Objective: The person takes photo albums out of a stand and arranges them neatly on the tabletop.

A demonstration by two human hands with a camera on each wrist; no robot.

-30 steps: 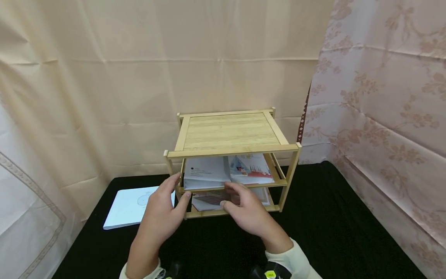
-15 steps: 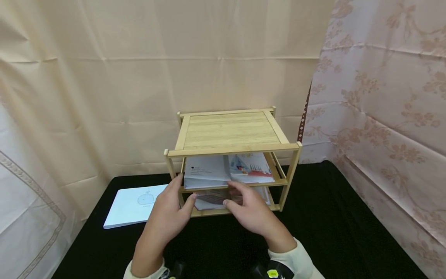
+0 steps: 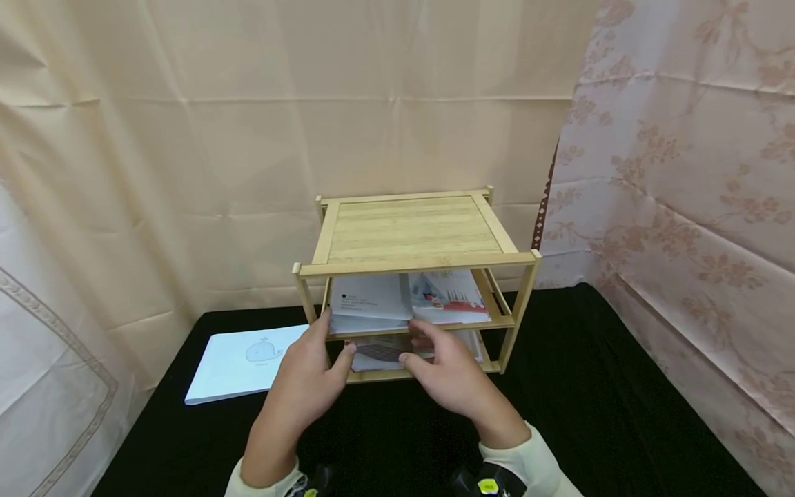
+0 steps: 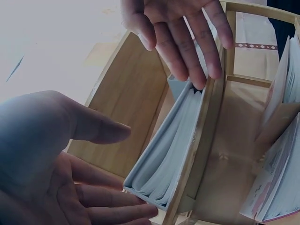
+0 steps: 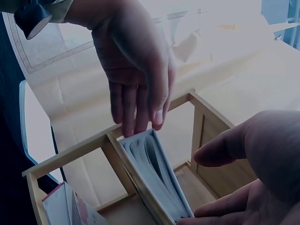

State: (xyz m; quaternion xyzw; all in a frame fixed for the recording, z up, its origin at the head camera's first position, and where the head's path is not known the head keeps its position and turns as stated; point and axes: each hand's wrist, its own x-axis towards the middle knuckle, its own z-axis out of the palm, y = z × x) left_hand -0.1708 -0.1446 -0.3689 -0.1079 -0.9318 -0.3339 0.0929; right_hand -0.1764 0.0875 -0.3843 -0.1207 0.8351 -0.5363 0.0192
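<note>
A light wooden rack (image 3: 422, 231) stands on the table. On its middle shelf lie a white book (image 3: 369, 297) with lines of print and a book with a colourful cover (image 3: 450, 295). My left hand (image 3: 306, 376) is at the shelf's left front corner, thumb apart from the fingers. Its fingertips lie at one end of a thick grey-white book (image 4: 164, 154) whose page edges face outward. Across from it, my right hand (image 3: 448, 373) has its fingertips at the opposite end of that book (image 5: 157, 164). Neither hand's fingers are curled round it.
More books (image 3: 380, 352) lie on the bottom shelf. A white booklet (image 3: 239, 366) with a whale drawing lies on the black tablecloth (image 3: 596, 386) to the left. A beige curtain (image 3: 248, 138) hangs behind the rack; a floral one (image 3: 689, 207) hangs at the right.
My left hand has shifted right along the front of the rack, uncovering more of the whale drawing. My right hand has moved only slightly right. The rack and books keep their places.
</note>
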